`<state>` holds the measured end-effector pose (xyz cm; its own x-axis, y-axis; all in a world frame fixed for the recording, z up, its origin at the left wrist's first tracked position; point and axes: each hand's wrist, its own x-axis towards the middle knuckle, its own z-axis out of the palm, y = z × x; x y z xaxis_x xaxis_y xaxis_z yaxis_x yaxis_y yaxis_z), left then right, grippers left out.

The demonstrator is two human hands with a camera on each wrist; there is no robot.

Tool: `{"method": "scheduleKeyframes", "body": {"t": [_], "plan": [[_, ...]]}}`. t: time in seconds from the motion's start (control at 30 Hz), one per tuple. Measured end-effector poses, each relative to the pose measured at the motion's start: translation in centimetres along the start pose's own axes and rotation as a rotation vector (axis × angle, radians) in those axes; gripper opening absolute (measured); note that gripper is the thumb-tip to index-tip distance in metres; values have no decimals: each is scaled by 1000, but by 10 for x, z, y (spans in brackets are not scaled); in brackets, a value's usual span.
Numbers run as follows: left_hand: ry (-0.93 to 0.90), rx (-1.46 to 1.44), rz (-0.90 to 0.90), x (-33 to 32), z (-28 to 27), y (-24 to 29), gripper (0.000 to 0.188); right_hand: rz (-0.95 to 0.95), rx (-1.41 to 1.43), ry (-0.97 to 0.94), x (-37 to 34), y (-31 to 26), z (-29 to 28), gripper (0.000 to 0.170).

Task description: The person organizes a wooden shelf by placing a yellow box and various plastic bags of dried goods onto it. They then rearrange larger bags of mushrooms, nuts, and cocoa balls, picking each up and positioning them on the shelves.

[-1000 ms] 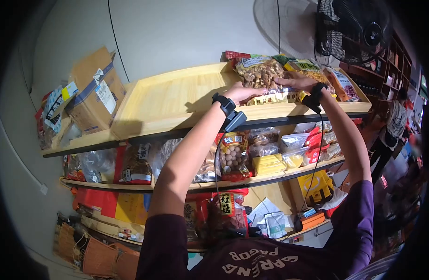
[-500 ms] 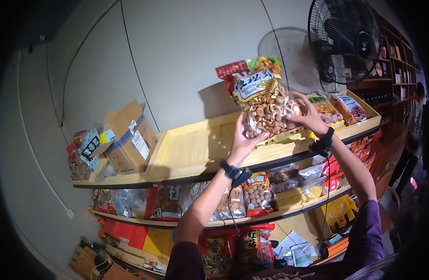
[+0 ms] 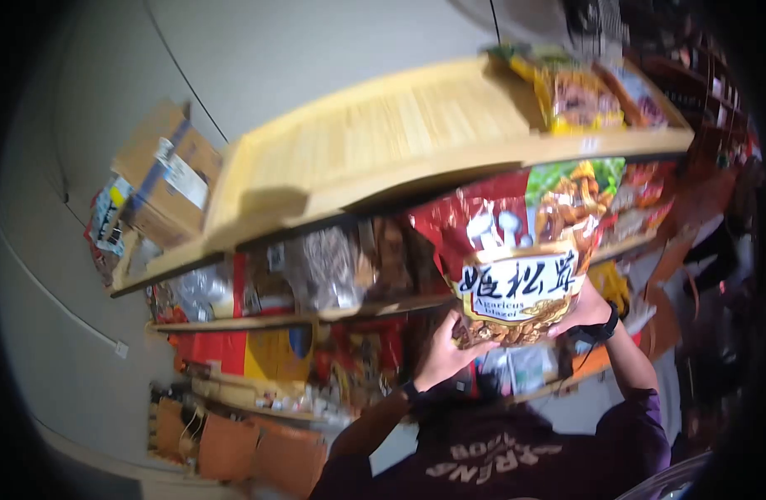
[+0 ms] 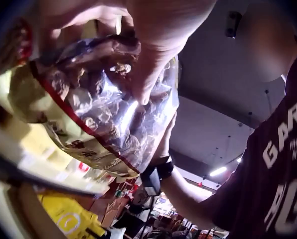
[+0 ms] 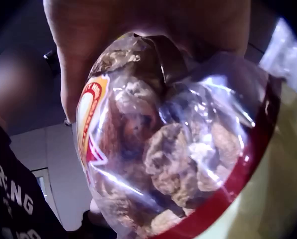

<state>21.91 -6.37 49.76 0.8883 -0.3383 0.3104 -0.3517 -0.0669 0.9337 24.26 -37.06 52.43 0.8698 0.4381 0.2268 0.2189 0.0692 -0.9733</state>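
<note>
Both hands hold a bag of dried mushrooms (image 3: 516, 250) in front of the chest, below the top shelf's front edge. Its printed top is red and green with a white label, and the clear lower part shows brown pieces. The left hand (image 3: 454, 354) grips the bag's lower left side; in the left wrist view its thumb (image 4: 148, 74) presses the clear plastic. On the lower right side the right hand (image 3: 585, 312) grips it, partly hidden behind the bag. The right wrist view shows the mushroom pieces (image 5: 173, 154) close up beneath that hand.
The wooden top shelf (image 3: 383, 108) carries yellow food bags (image 3: 579, 96) at its right end. An open cardboard box (image 3: 170, 167) stands at its left. Lower shelves hold several clear and red packets (image 3: 329, 262). Orange-brown baskets (image 3: 229, 446) are at bottom left.
The hands lifted the mushroom bag off the top shelf, then brought it down and closer to the body. Its printed label now faces the head camera. The view has shifted.
</note>
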Motion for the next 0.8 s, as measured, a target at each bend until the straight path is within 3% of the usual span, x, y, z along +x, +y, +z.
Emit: {"method": "scheduleKeyframes", "body": {"t": [0.03,0.07,0.1,0.13,0.17,0.2,0.27,0.37,0.47,0.53,0.57,0.63,0.7,0.8], "plan": [[8,26,-128,-20,13,-27,52,34,-20,-3,-18,21,8,97],[-18,-154,-170,-40,26,-64,47,51,-53,-10,-31,39,12,96],[-53,-5,-204,-57,32,-81,46,94,-89,-37,-43,50,18,96],[-96,143,-237,-71,37,-88,44,155,67,-2,-60,69,25,99],[-105,260,-21,-75,43,-96,44,268,103,42,-76,80,30,102],[-129,209,-130,-98,54,-128,44,376,132,84,-90,90,31,104],[-192,-76,-360,-128,72,-169,41,286,-5,83,-110,123,34,114],[-181,-139,-461,-147,88,-193,45,341,68,70,-126,154,36,117],[-287,-194,-784,-147,94,-215,43,425,72,31,-153,230,23,120],[-407,63,-626,-139,99,-229,44,828,385,58,-152,229,21,111],[-467,193,-539,-136,99,-236,44,725,274,45,-157,261,20,112],[-386,-64,-586,-157,115,-318,48,526,33,50,-168,327,16,117],[-298,-262,-655,-160,122,-351,51,598,83,140,-157,336,18,123],[-179,-365,-799,-135,131,-365,54,708,232,281,-147,384,19,113]]}}
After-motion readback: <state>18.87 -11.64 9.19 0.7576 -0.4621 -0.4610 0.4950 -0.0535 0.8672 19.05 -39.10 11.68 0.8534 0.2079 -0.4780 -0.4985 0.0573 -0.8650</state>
